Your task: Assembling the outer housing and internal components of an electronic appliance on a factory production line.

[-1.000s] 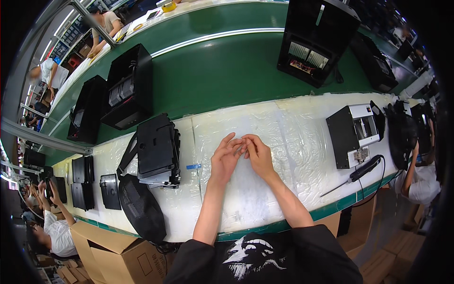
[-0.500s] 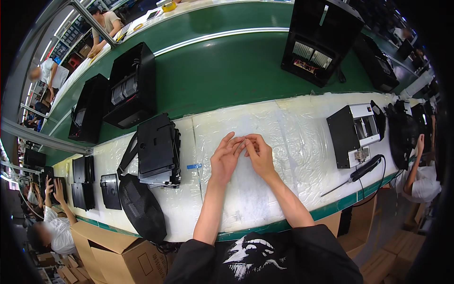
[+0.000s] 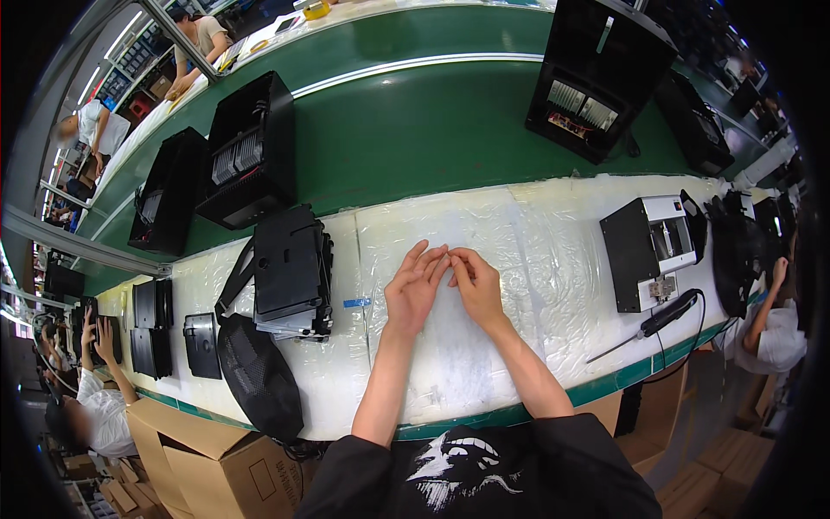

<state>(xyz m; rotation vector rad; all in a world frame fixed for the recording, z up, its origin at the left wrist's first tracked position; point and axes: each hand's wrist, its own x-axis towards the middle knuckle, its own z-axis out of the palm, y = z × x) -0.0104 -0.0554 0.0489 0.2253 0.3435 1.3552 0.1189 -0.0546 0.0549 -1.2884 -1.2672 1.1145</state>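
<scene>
Above the middle of the film-covered bench, my left hand (image 3: 412, 290) is palm up with its fingers stretched and slightly apart. Its fingertips meet those of my right hand (image 3: 476, 285), whose fingers are bent inward with the thumb close to them. Anything between the touching fingertips is too small to make out. To the left of my hands lies a small blue strip (image 3: 356, 303), and beyond it a stack of flat black panels (image 3: 288, 264) with a black strap (image 3: 235, 281) beside it. A black mesh bag-like piece (image 3: 258, 376) is nearer to me.
A black-and-silver device (image 3: 644, 251) stands on the right beside a corded electric screwdriver (image 3: 670, 316). Open black housings (image 3: 251, 156) and a tall black machine (image 3: 596, 78) stand on the green surface (image 3: 415, 130). A cardboard box (image 3: 216, 458) is at lower left. Co-workers flank the bench.
My hands keep nearly the same pose, fingertips together. The black housings and tall machine across the bench appear slightly further right, and the background shifts right too.
</scene>
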